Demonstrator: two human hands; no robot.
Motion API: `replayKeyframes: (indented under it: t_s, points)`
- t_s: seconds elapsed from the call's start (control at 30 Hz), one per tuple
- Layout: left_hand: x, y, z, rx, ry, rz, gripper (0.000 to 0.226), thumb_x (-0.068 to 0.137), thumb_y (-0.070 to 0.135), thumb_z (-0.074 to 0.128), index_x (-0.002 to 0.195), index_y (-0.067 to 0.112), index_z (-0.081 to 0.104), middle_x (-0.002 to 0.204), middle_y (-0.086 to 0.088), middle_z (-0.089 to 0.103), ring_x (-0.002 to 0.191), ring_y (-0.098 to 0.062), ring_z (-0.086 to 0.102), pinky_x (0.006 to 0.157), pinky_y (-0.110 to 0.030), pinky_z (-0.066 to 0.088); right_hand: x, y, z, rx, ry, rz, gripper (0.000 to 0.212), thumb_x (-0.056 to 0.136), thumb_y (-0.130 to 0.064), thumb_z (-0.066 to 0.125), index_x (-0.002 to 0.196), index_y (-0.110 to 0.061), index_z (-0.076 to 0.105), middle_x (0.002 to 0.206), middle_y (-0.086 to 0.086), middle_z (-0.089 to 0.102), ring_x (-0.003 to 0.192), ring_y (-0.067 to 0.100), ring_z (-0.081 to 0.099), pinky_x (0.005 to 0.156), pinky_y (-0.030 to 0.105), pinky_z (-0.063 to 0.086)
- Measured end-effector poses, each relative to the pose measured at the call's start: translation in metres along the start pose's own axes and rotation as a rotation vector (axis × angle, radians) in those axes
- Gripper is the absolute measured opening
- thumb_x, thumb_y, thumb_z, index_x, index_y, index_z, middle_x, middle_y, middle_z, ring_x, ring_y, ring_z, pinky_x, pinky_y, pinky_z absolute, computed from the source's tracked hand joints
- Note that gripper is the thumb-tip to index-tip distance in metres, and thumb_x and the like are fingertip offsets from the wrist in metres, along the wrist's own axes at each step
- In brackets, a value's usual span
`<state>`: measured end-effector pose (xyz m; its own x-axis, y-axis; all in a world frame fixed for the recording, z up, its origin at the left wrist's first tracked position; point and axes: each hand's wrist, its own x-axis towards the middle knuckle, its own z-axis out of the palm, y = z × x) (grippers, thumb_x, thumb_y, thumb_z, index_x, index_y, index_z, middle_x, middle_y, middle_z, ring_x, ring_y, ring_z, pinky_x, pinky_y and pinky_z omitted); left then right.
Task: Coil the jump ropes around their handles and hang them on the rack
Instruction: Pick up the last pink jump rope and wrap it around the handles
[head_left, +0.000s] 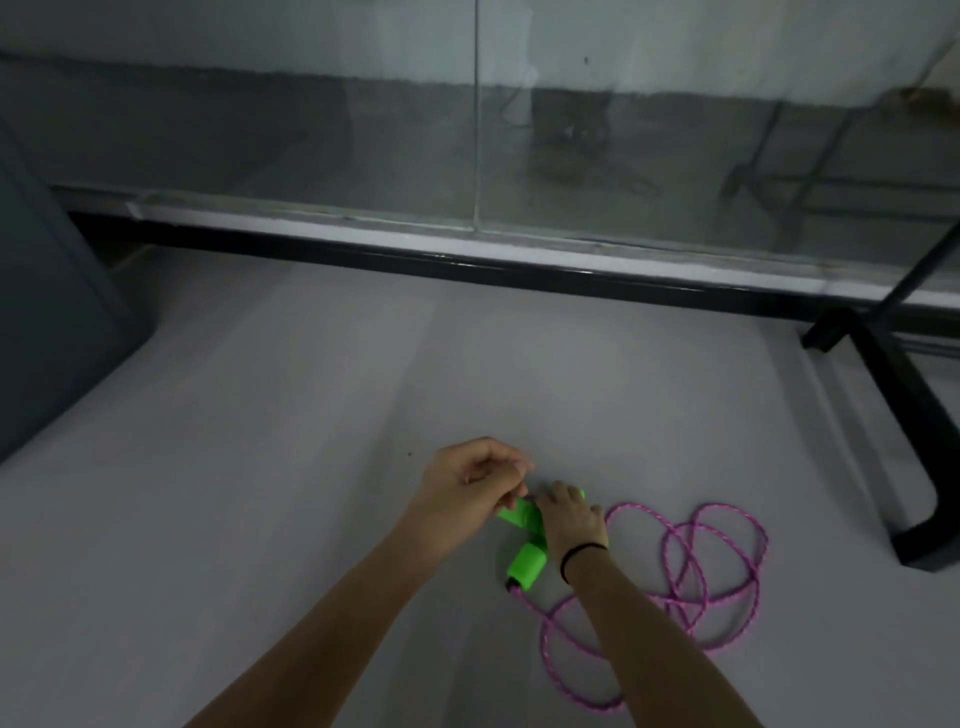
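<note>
- Head view, lower centre of the frame: your left hand (475, 480) is curled shut, its fingertips pinching the end of one green handle (519, 514).
- Just right of it, your right hand (571, 519) lies palm down over the handles. Its fingers hide what they grip, so I cannot tell how firmly it is closed, though it appears to hold the second green handle (527, 566), whose lower end sticks out below the wrist.
- The two handles cross at an angle under your hands. Judging from that, you are gathering them, so bring them side by side and flush before you start any winding; a crossed pair makes a lumpy bundle.
- The pink rope (691, 571) lies in loose overlapping loops on the grey floor (311, 467), lower right of the frame, beside your right forearm. It leaves the lower handle and runs under that arm.
- The loops cross one another in several places. Draw the rope in a little at a time so that a crossing does not tighten into a knot.
- Keep one hand clamped on both handles and wind with the other, laying each turn snug beside the last.
- A black frame (914, 457) stands at the right edge. Whether it is the rack, I cannot tell from here.
</note>
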<state>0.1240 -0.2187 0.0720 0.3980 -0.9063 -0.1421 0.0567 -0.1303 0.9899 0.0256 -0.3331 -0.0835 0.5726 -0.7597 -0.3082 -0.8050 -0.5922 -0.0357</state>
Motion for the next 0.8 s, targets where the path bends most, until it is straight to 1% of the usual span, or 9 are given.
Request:
replayKeyframes:
  t_s: [0.27, 0.4, 0.47, 0.53, 0.57, 0.63, 0.7, 0.77, 0.8]
  points:
    - [0.0, -0.005, -0.005, -0.016, 0.006, -0.025, 0.016, 0.087, -0.002, 0.054, 0.077, 0.007, 0.063, 0.047, 0.005, 0.06, 0.041, 0.0, 0.052, 0.047, -0.01, 0.043, -0.008, 0.003, 0.009, -0.052, -0.054, 0.032, 0.036, 0.096, -0.023, 0.03, 0.126, -0.022, 0.05, 0.141, 0.011, 0.026, 0.131, 0.03, 0.027, 0.095, 0.043, 0.043]
    - [0.003, -0.013, -0.006, -0.002, 0.026, -0.053, 0.021, 0.087, -0.003, 0.053, 0.073, 0.011, 0.061, 0.044, 0.006, 0.06, 0.04, 0.001, 0.051, 0.046, -0.009, 0.042, -0.011, 0.013, 0.01, -0.03, -0.034, -0.007, 0.033, 0.088, -0.028, 0.046, 0.119, -0.021, 0.055, 0.136, 0.012, 0.029, 0.128, 0.032, 0.028, 0.093, 0.04, 0.047]
    - [0.003, -0.013, -0.005, -0.002, 0.037, -0.06, 0.022, 0.087, -0.003, 0.054, 0.072, 0.012, 0.062, 0.043, 0.007, 0.06, 0.04, 0.002, 0.052, 0.046, -0.008, 0.043, -0.019, 0.017, 0.005, 0.122, -0.019, 0.024, 0.049, 0.071, -0.043, 0.054, 0.114, -0.02, 0.059, 0.121, 0.013, 0.039, 0.121, 0.035, 0.034, 0.095, 0.037, 0.041]
    - [0.003, -0.014, -0.003, 0.022, 0.038, -0.051, 0.022, 0.086, -0.003, 0.054, 0.073, 0.011, 0.063, 0.043, 0.007, 0.061, 0.041, 0.002, 0.052, 0.046, -0.008, 0.043, -0.031, 0.017, -0.005, 0.408, 0.028, 0.114, 0.057, 0.059, -0.051, 0.054, 0.102, -0.016, 0.066, 0.09, 0.006, 0.043, 0.11, 0.034, 0.042, 0.093, 0.033, 0.038]
    - [0.002, -0.014, -0.002, 0.029, 0.041, -0.054, 0.022, 0.086, -0.004, 0.054, 0.073, 0.01, 0.063, 0.043, 0.007, 0.06, 0.041, 0.002, 0.052, 0.045, -0.008, 0.042, -0.036, 0.016, -0.011, 0.56, 0.075, 0.172, 0.052, 0.058, -0.051, 0.061, 0.094, -0.014, 0.068, 0.083, 0.006, 0.042, 0.105, 0.033, 0.046, 0.089, 0.032, 0.039]
    - [0.002, -0.014, 0.0, 0.058, 0.063, -0.074, 0.024, 0.086, -0.005, 0.054, 0.07, 0.011, 0.062, 0.043, 0.006, 0.059, 0.041, 0.001, 0.052, 0.045, -0.009, 0.04, -0.046, 0.014, -0.023, 0.841, 0.166, 0.256, 0.038, 0.059, -0.046, 0.075, 0.078, -0.014, 0.069, 0.079, 0.014, 0.055, 0.087, 0.03, 0.056, 0.075, 0.033, 0.044]
    - [0.003, -0.018, 0.003, 0.123, 0.105, -0.107, 0.023, 0.085, -0.001, 0.057, 0.07, 0.017, 0.062, 0.055, 0.005, 0.061, 0.052, -0.007, 0.058, 0.055, -0.019, 0.047, -0.06, 0.009, -0.043, 1.1, 0.19, 0.273, 0.034, 0.061, -0.041, 0.08, 0.068, -0.01, 0.067, 0.07, 0.015, 0.065, 0.064, 0.023, 0.058, 0.061, 0.033, 0.044]
    - [0.001, -0.014, 0.008, 0.153, 0.133, -0.125, 0.006, 0.082, 0.017, 0.064, 0.079, 0.019, 0.059, 0.073, 0.001, 0.063, 0.072, -0.021, 0.064, 0.074, -0.034, 0.053, -0.074, 0.001, -0.069, 1.315, 0.204, 0.231, 0.025, 0.065, -0.031, 0.08, 0.066, -0.009, 0.068, 0.061, 0.007, 0.064, 0.056, 0.019, 0.054, 0.058, 0.032, 0.044]
    - [-0.002, -0.007, 0.011, 0.151, 0.131, -0.127, 0.018, 0.078, 0.03, 0.066, 0.088, 0.018, 0.058, 0.081, -0.001, 0.063, 0.081, -0.025, 0.065, 0.083, -0.04, 0.053, -0.081, -0.003, -0.082, 1.375, 0.219, 0.194, 0.021, 0.067, -0.027, 0.079, 0.065, -0.01, 0.067, 0.059, 0.005, 0.063, 0.056, 0.019, 0.054, 0.058, 0.033, 0.045]
